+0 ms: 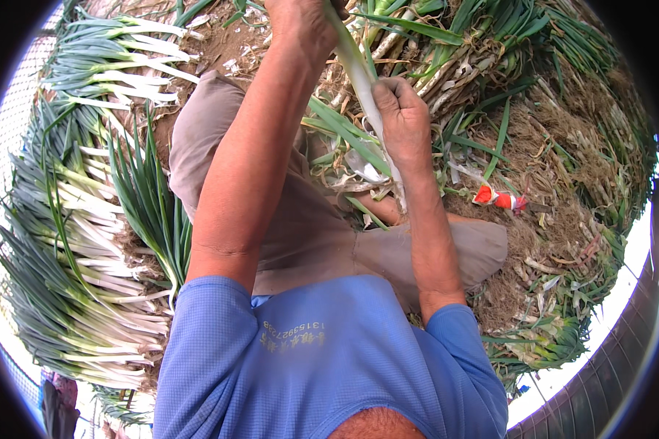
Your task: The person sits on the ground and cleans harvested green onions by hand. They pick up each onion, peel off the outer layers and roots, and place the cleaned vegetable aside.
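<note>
A large scallion stalk (357,71) runs slantwise between my two hands, its white end pointing down towards my lap. Near the top edge of the view, my left hand (307,24) grips its greener upper part; some of those fingers are cut off or hidden. Lower down, my right hand (403,120) pinches the white shank between thumb and bent fingers. Thin roots dangle at the stalk's lower tip, beside my right forearm. Loose green leaves (351,134) and peeled skins lie on the ground just beyond my crossed legs.
Rows of clean scallions (115,219) lie along my left, white ends towards me. Ahead right sits a heap of unpeeled scallions (445,66) with dry leaves. On the rooty pile (554,241) at my right rests a knife with a red-and-white wrapped handle (497,198).
</note>
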{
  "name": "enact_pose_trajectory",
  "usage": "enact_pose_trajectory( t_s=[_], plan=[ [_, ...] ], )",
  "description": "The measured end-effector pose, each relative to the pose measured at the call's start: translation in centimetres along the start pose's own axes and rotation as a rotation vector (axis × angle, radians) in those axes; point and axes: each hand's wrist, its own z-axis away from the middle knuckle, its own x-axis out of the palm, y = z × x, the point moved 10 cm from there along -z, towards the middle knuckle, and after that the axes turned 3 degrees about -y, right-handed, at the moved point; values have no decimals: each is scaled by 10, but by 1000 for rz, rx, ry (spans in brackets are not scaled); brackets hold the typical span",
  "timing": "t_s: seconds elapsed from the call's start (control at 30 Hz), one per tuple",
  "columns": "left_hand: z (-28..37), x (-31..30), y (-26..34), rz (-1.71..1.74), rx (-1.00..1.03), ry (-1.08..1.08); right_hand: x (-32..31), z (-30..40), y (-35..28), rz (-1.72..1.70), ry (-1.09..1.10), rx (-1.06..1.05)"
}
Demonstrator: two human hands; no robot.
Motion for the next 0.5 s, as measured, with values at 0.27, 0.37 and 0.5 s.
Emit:
enact_pose_trajectory(
  t_s=[0.27, 0.37, 0.5],
  plan=[
    [5, 13, -17, -3, -129, -130, 5, -2, 45, -224, -87, 210],
    [10, 16, -17, -19, -163, -134, 6, 4, 32, -261, -100, 299],
    [15, 25, -22, 6, -181, -210, 7, -5, 16, -230, -119, 165]
  ],
)
